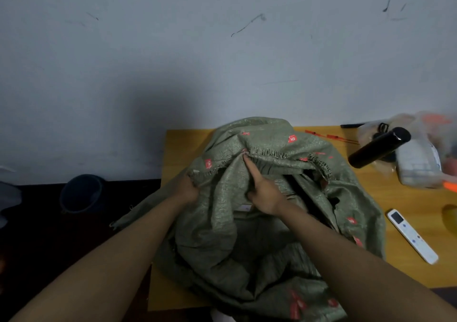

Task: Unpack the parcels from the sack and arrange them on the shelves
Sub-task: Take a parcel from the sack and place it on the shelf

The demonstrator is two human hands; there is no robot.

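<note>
A big green woven sack (259, 242) with red printed marks lies crumpled on the wooden table (405, 198), its frayed mouth turned toward the wall. My left hand (186, 189) grips a fold of the sack's rim at the left side. My right hand (263, 193) pinches the cloth near the middle of the opening, its forefinger stretched up to the frayed edge. A pale patch, perhaps a parcel label, shows just below my right hand. No parcel is plainly visible; the sack's inside is dark.
A black cylindrical bottle (378, 147) lies at the table's back right beside clear plastic bags (420, 158) of items. A white remote (411, 236) rests near the right edge. Red ties (329, 136) lie by the wall. A dark bucket (82, 193) stands on the floor, left.
</note>
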